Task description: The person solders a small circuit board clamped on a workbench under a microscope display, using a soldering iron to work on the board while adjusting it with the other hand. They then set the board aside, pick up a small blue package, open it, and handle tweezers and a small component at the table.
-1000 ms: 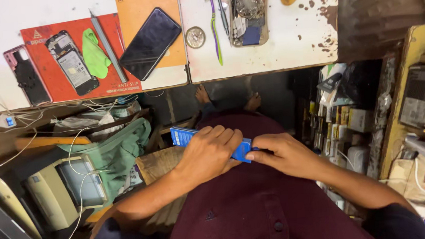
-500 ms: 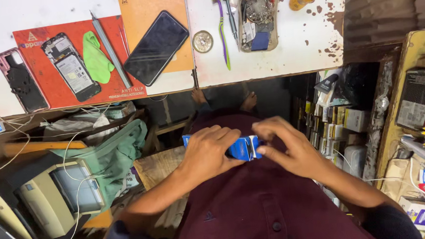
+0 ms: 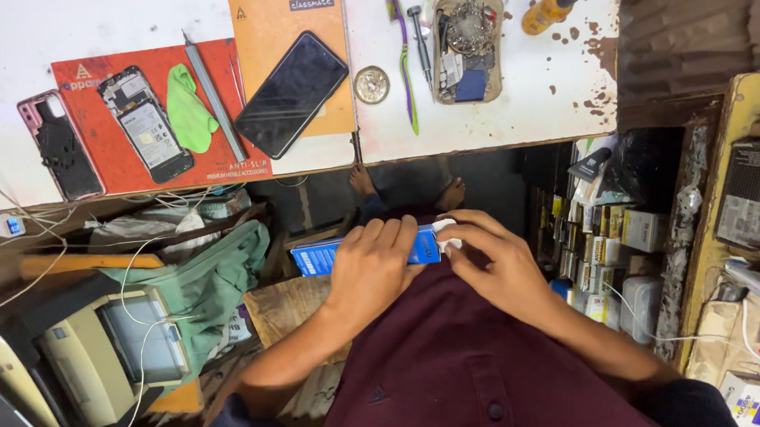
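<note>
Blue and flat, a small box (image 3: 325, 257) sits in my lap over a maroon shirt (image 3: 459, 358), seen from the head camera as I look down below the edge of a white workbench (image 3: 514, 100). My left hand (image 3: 373, 271) lies closed over the box's middle, fingers wrapped across its top, so only the left part of the box shows clear of it. My right hand (image 3: 497, 263) pinches the box's right end, where a bit of white (image 3: 448, 236) shows between thumb and fingertips; I cannot tell what that bit is. Both hands meet at that end, touching.

On the bench above, a red mat (image 3: 122, 172) carries an opened phone (image 3: 144, 122), a green cloth (image 3: 187, 109) and a grey metal tool (image 3: 213, 99). A pink phone back (image 3: 61, 145) lies at the mat's left edge. An orange notebook (image 3: 276, 22) beside the mat bears a black phone (image 3: 292, 94), screen up. Further right lie a round tin (image 3: 372, 84), a purple toothbrush (image 3: 404, 62), a tray of small parts (image 3: 468, 45) and an orange bottle (image 3: 552, 5).

Under the bench, two bare feet (image 3: 362, 184) show on the floor.
</note>
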